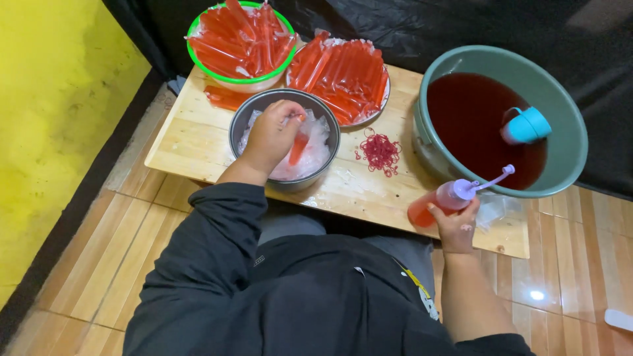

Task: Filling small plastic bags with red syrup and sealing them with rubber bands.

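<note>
Wooden low table (pixel 198 142), plank floor (pixel 119 257), yellow wall (pixel 53 99), black sheeting (pixel 461 26)

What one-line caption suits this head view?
Left hand holds a red-filled tube over a grey bowl; right hand grips a squeeze bottle.

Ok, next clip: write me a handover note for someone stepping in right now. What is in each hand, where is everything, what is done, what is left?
Left hand: in the grey bowl, grip on a small part-filled red plastic tube among empty clear tubes.
Right hand: grip on the squeeze bottle of red liquid, purple nozzle, at the edge of the low wooden table.
Done: filled red tubes piled in the green-rimmed bowl and on the plate.
Left: empty tubes in the grey bowl; red rubber bands lie loose; the green basin holds red liquid and a blue cup.
</note>
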